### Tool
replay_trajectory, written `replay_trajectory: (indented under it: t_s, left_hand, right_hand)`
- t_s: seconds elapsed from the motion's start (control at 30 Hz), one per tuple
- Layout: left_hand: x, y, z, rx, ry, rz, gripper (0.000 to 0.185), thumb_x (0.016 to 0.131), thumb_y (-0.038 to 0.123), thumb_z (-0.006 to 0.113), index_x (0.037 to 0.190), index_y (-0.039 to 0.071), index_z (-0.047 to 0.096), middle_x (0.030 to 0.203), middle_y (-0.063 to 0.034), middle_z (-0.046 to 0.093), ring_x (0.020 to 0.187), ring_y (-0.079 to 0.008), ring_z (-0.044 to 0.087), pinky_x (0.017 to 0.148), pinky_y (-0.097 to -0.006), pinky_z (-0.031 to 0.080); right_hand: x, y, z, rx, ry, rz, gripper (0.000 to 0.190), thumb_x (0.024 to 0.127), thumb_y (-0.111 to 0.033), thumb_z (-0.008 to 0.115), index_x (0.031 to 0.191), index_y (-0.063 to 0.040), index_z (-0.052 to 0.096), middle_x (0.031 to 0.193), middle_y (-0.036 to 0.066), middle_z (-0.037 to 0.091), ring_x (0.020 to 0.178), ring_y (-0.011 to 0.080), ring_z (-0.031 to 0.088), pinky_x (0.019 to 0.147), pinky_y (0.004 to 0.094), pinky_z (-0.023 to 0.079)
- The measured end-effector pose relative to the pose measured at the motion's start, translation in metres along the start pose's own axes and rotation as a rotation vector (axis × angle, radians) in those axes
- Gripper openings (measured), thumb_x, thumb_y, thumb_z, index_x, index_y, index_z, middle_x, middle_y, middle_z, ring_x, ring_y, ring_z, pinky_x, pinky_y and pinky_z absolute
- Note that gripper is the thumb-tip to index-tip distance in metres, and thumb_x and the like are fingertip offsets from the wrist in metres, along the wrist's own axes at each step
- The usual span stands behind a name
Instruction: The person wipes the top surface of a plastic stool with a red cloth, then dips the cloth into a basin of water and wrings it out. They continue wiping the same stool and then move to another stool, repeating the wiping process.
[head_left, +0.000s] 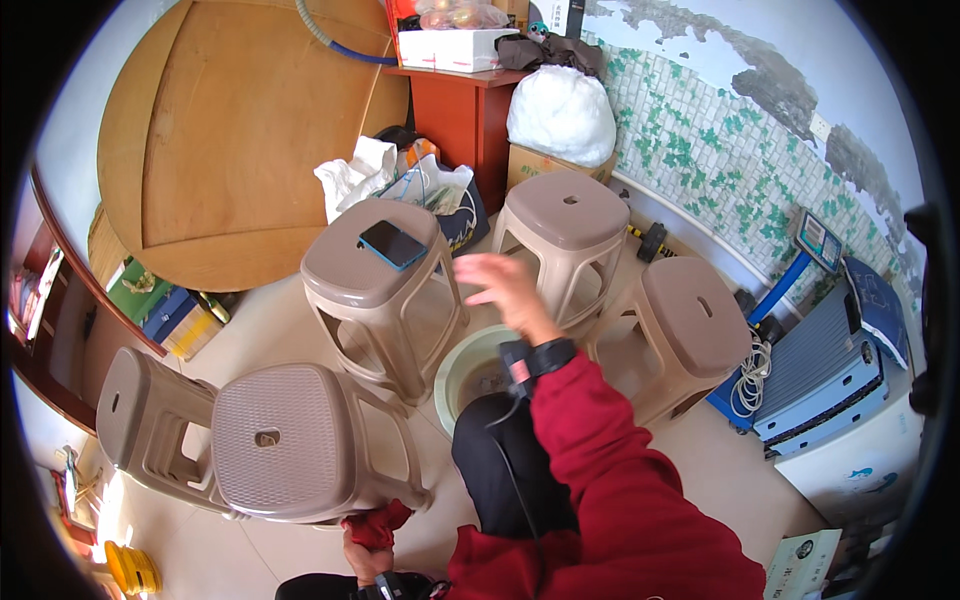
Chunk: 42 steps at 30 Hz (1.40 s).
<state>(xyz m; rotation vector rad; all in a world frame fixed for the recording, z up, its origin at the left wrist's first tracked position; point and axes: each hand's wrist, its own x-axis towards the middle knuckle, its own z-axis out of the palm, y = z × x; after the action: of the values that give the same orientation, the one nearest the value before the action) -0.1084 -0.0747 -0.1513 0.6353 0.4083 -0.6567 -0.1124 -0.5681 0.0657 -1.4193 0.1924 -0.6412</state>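
Observation:
My right hand (504, 289) reaches forward with its fingers apart, beside the stool that bears a phone, and holds nothing. Low in the view, my left hand (367, 559) grips a dark red cloth (379, 525) by the front edge of a plastic stool with a woven-pattern seat (281, 442). The blue-edged phone (393, 244) lies on the seat of another plastic stool (337, 262). A pale green basin (450, 375) stands on the floor under my right wrist, partly hidden by my arm and knee; what is in it is unclear.
More plastic stools stand at the back (566, 206), right (697, 315) and far left (124, 405). A round wooden tabletop (255, 127) leans at the back left. A platform scale (820, 240) and a blue suitcase (817, 367) are at the right, a yellow bucket (133, 568) at the lower left.

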Motion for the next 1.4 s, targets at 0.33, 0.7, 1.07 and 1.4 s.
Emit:
replay_trajectory:
  t_s: [0.33,0.7,1.07,1.4]
  left_hand:
    - [0.042,0.0,-0.067,-0.036,0.288,-0.026,0.021,0.095,0.027,0.049,0.079,0.015,0.053,0.065,0.0019,0.049,0.059,-0.0196,0.049,0.058,-0.0355,0.046]
    - [0.036,0.003,-0.024,0.094,0.426,-0.105,0.02,0.093,0.027,0.051,0.099,0.012,0.062,0.09,-0.0035,0.068,0.086,-0.0252,0.064,0.073,-0.0457,0.054]
    - [0.057,-0.017,-0.018,0.341,0.383,-0.076,0.035,0.097,0.031,0.042,0.097,0.002,0.061,0.094,-0.0207,0.068,0.077,-0.042,0.063,0.072,-0.0548,0.056]
    - [0.057,-0.023,-0.001,0.304,0.36,-0.105,0.037,0.098,0.032,0.04,0.095,0.002,0.061,0.091,-0.0207,0.068,0.07,-0.0423,0.062,0.067,-0.0548,0.055]
  right_hand:
    - [-0.001,0.124,-0.242,0.121,1.172,0.381,0.073,0.093,-0.057,0.058,0.147,-0.01,0.043,0.141,0.015,0.048,0.123,0.0315,0.051,0.099,0.0577,0.041]
    - [0.043,0.149,-0.314,0.099,1.177,0.315,0.064,0.103,-0.052,0.04,0.137,0.001,0.047,0.129,0.02,0.061,0.116,0.0327,0.062,0.097,0.0558,0.04]
    - [0.089,0.174,-0.343,0.515,1.557,0.163,0.053,0.101,-0.041,0.044,0.123,0.005,0.061,0.133,0.015,0.062,0.112,0.0294,0.062,0.095,0.0379,0.05]
    - [0.114,0.125,-0.296,0.66,1.519,-0.124,0.047,0.098,-0.035,0.051,0.124,0.002,0.061,0.131,0.012,0.062,0.118,0.0289,0.059,0.101,0.0382,0.046]
